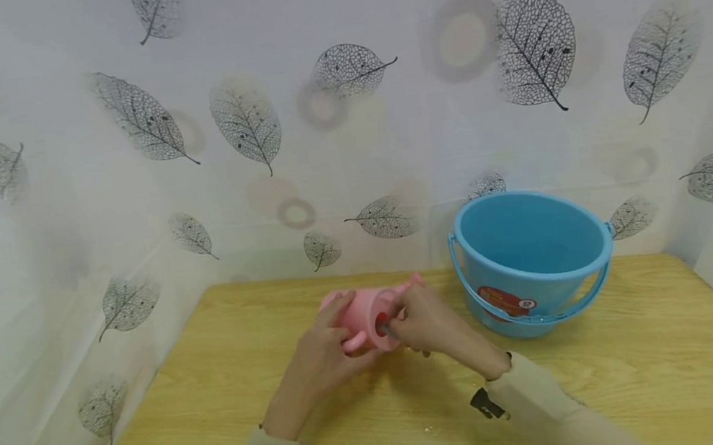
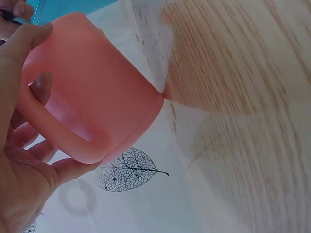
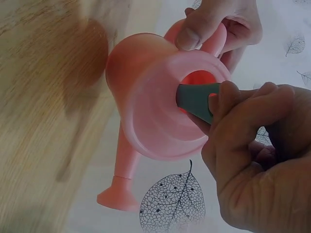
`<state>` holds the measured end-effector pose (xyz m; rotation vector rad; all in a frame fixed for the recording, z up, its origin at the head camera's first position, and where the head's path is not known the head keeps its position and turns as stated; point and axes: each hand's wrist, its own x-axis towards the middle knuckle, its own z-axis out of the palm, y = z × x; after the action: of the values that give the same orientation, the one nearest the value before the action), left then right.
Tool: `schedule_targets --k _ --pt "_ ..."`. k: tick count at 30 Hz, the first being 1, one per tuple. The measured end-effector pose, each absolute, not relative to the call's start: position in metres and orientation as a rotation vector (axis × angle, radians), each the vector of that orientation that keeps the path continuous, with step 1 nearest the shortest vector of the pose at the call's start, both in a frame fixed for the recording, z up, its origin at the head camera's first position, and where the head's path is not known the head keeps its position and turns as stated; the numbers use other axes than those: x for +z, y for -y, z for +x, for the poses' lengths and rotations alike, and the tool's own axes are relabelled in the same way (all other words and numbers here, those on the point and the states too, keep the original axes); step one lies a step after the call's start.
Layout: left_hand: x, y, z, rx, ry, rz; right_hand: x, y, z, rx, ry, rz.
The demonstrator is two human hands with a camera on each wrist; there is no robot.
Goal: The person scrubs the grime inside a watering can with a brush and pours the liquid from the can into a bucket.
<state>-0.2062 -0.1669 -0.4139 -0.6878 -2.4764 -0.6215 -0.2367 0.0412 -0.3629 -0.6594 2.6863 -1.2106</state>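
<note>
A pink toy watering can (image 1: 358, 314) lies tilted on its side over the table, its mouth turned toward my right hand. My left hand (image 1: 324, 349) grips it near the handle, the thumb reaching up by the rim in the left wrist view. My right hand (image 3: 262, 155) pinches a small tool with a teal handle (image 3: 197, 99), its end inside the can's mouth. Something red (image 3: 199, 76) shows behind that handle within the can; I cannot tell whether it is part of the tool. The spout (image 3: 124, 174) ends in a flared head.
A blue bucket (image 1: 534, 269) with a red label and a lowered handle stands at the back right of the wooden table (image 1: 218, 396). Behind hangs a white curtain (image 1: 349, 151) printed with grey leaves. Tiny specks lie on the tabletop near the hands.
</note>
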Motion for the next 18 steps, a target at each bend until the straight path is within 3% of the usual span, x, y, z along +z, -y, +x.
schedule_targets --k 18 --pt "-0.416 0.166 -0.205 -0.64 2.493 -0.67 -0.336 -0.051 -0.221 -1.108 -2.718 -0.578"
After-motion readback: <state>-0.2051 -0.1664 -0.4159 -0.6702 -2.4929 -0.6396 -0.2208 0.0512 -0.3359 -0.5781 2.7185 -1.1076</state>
